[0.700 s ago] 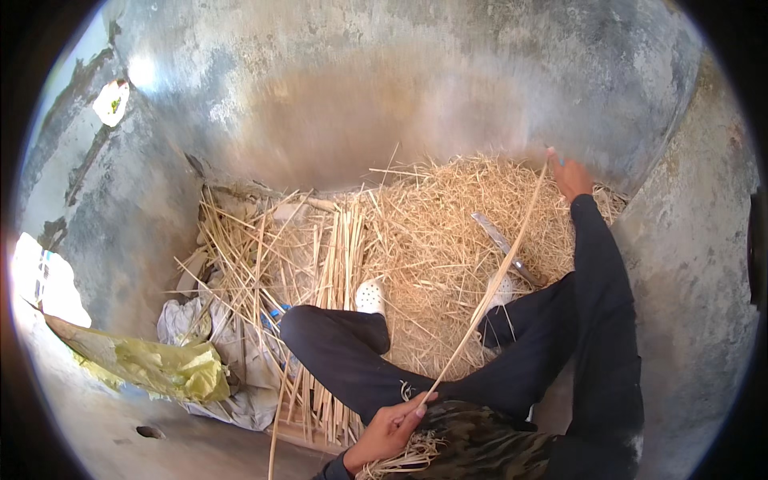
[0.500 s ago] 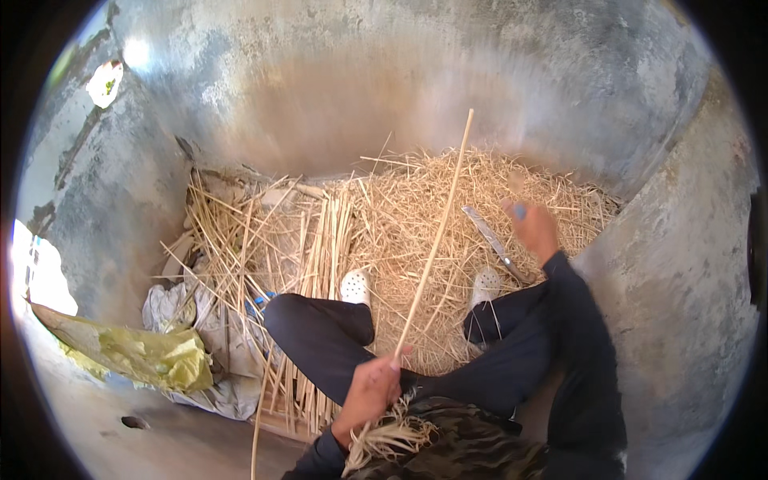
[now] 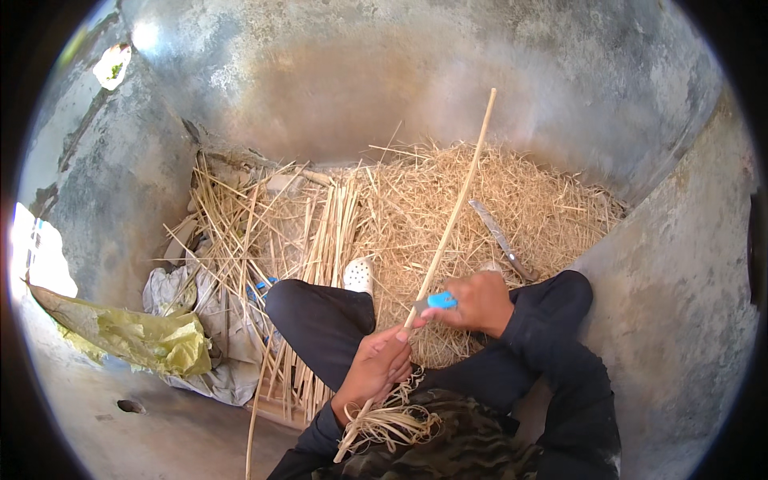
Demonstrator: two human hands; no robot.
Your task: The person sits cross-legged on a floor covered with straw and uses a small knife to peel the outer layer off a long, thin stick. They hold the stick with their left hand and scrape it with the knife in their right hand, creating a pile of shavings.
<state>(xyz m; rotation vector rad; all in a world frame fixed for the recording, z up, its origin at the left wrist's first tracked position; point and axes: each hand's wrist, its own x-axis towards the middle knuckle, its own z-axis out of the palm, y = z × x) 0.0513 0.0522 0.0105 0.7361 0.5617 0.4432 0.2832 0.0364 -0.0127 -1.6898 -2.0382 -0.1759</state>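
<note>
My left hand [image 3: 373,368] is wrapped round a long, thin, pale stick, likely bamboo or cane [image 3: 462,200], that slants up toward the far wall. Curled shavings [image 3: 396,426] hang at the stick's near end, below this hand, over my camouflage-patterned clothing. My right hand [image 3: 480,304] is closed on a small blue-handled knife [image 3: 442,300]. Its short grey blade lies against the stick, just above my left fingers. A second knife [image 3: 494,228], long-bladed with a brown handle, rests on the shavings beyond my right hand.
A thick heap of shavings [image 3: 552,212] covers the floor ahead. To the left lie split sticks [image 3: 340,220] in a row and a loose tangle [image 3: 240,216]. Grey sacking [image 3: 228,340] and a yellow plastic sheet [image 3: 172,340] lie further left. Concrete walls [image 3: 360,88] enclose the space.
My right hand has come down and inward from the far right, bringing the blue-handled knife against the stick. The stick's far end has shifted slightly right and up; my left hand keeps its grip.
</note>
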